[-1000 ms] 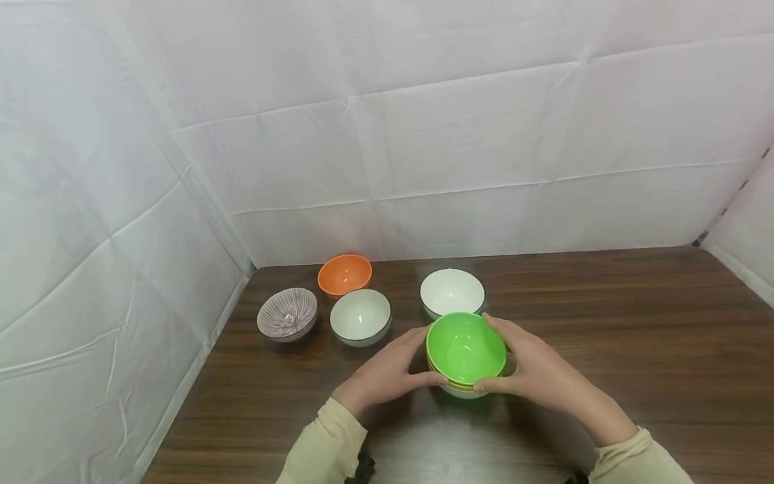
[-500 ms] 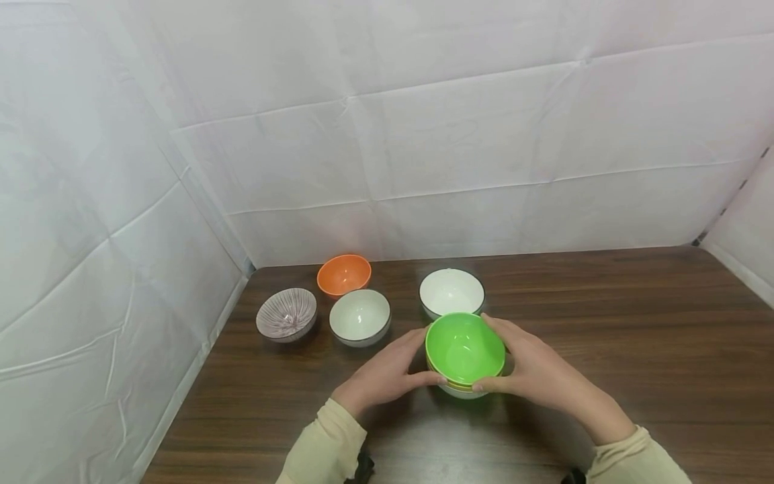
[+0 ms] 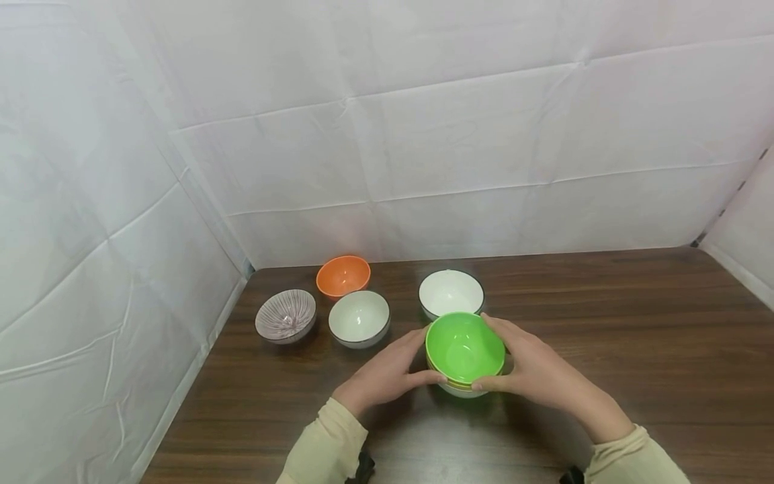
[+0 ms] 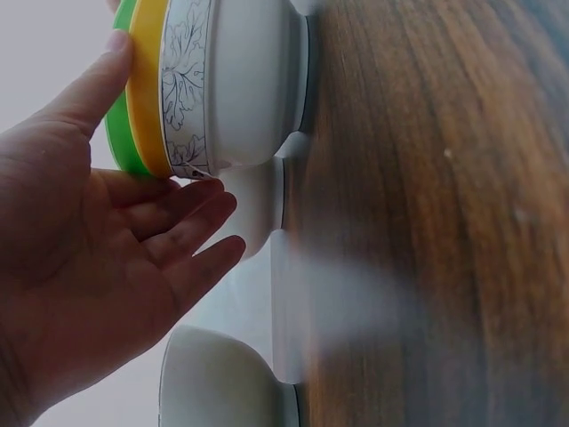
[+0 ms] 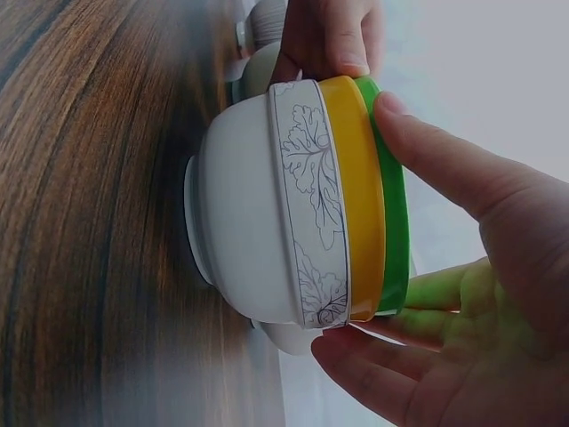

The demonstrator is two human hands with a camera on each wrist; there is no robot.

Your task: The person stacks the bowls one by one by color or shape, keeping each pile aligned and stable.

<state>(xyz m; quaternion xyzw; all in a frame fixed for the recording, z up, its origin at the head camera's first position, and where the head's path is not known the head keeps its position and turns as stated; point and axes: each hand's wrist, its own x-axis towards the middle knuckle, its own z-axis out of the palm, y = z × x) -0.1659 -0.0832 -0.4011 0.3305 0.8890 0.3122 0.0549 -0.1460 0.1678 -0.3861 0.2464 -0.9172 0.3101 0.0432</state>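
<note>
In the head view, a bright green bowl (image 3: 464, 346) sits nested at the top of a stack of bowls. Under it the right wrist view shows a yellow bowl (image 5: 356, 196), then a white bowl (image 5: 249, 213) with a leaf-pattern band, its foot on the table. My left hand (image 3: 390, 370) holds the stack from the left, thumb at the near side of the upper rims and fingers round the left side. From the right, my right hand (image 3: 544, 370) grips it likewise, its thumb on the green rim. The far fingers are partly hidden in the head view.
Right behind the stack stands a white bowl (image 3: 451, 293) with a dark rim. To the left are a pale bowl (image 3: 359, 319), an orange bowl (image 3: 343, 276) and a striped bowl (image 3: 286, 316). White sheeting (image 3: 459, 148) encloses the brown wooden table (image 3: 635, 323).
</note>
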